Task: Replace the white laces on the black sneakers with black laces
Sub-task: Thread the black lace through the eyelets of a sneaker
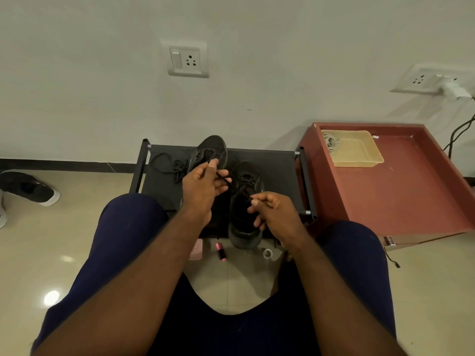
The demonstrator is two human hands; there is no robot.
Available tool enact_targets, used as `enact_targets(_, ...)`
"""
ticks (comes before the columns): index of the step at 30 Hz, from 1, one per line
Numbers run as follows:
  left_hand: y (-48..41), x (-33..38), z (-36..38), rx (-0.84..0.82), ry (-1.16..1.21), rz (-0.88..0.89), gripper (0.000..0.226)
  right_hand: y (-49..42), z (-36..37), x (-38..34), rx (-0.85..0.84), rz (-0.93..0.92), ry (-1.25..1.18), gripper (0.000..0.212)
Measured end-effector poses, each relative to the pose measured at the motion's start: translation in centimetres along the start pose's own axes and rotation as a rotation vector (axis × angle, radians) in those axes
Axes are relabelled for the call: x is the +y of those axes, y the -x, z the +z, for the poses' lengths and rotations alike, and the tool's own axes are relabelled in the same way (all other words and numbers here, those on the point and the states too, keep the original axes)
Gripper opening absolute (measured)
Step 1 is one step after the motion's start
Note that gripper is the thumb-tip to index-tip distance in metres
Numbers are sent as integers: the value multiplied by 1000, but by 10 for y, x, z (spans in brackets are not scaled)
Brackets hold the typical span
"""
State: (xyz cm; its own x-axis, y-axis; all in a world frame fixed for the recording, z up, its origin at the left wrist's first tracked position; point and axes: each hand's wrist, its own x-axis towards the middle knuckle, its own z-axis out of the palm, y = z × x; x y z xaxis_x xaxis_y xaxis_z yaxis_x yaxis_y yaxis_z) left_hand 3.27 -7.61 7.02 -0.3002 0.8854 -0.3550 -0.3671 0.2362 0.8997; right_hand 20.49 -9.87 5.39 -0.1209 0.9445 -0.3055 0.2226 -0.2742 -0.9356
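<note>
Two black sneakers stand on a low black rack (277,163). The right sneaker (245,201) points away from me, its heel at the rack's near edge. The left sneaker (212,149) lies farther back, partly hidden by my left hand. A black lace (226,181) runs through the right sneaker's eyelets. My left hand (203,186) pinches one end of this lace above the shoe, and my right hand (272,210) pinches the other end beside the shoe's opening. A loose black lace (171,165) lies in a heap on the rack's left part.
A red-brown cabinet top (411,188) on the right carries a beige tray (354,152) with a white cord. On the floor lie a pink tube (221,251), a pink item (196,249), a small white ring (267,253), and another shoe (28,187) at the left. The wall is close behind the rack.
</note>
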Motion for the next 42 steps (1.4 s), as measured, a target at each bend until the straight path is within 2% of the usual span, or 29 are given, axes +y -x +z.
enact_targets(3, 4, -6, 3, -140, -136, -185, 26, -4, 2, -1, 102, 8, -68, 12)
enact_targets(5, 11, -17, 7, -300, -292, -293, 31, -6, 7, -3, 84, 6, -107, 17)
enact_targets(7, 17, -27, 9, -405, -337, -296, 27, -7, 11, -4, 6, 12, -110, 27)
enact_targets(8, 19, -30, 9, -405, -314, -265, 23, -6, 12, -4, -30, 12, -106, 33)
enact_targets(10, 19, -29, 8, -322, -299, -167, 16, -5, 12, -6, -66, 6, -125, 35)
enact_targets(13, 14, -22, 8, -199, -270, -89, 12, -4, 13, -6, -10, 8, -96, 20)
enact_targets(15, 9, -19, 8, -215, -275, -141, 14, -6, 12, -3, 100, -8, -9, 14)
enact_targets(17, 9, -18, 9, -304, -313, -219, 23, -8, 9, 2, 163, -54, 56, 14)
enact_targets(19, 13, -22, 10, -348, -352, -212, 26, -11, 7, 5, 122, -133, 153, 17)
enact_targets(21, 15, -27, 9, -297, -349, -134, 19, -13, 6, 7, 2, -204, 322, 20)
enact_targets(23, 11, -29, 8, -222, -316, -71, 15, -15, 7, 7, -96, -204, 387, 26)
enact_targets(25, 5, -27, 6, -123, -299, -24, 17, -14, 9, 6, -71, -140, 335, 27)
enact_targets(27, 2, -23, 5, -53, -288, -19, 15, -13, 10, 8, 54, -102, 261, 15)
enact_targets(30, 3, -23, 5, -200, -337, -125, 20, -17, 9, 8, 170, -73, 175, 14)
enact_targets(31, 5, -25, 6, -260, -357, -156, 22, -18, 9, 8, 168, -68, 163, 14)
enact_targets(33, 7, -28, 7, -265, -352, -153, 21, -20, 10, 6, 121, -69, 130, 7)
enact_targets(36, 1, -27, 8, -96, -306, -85, 18, -21, 13, 10, 49, -52, 122, 19)
enact_targets(39, -9, -26, 4, 12, -271, -60, 8, -27, 23, 13, 55, -3, 394, 11)
enact_targets(42, -12, -31, 2, 23, -271, -82, 6, -37, 33, 17, 54, 59, 673, 31)
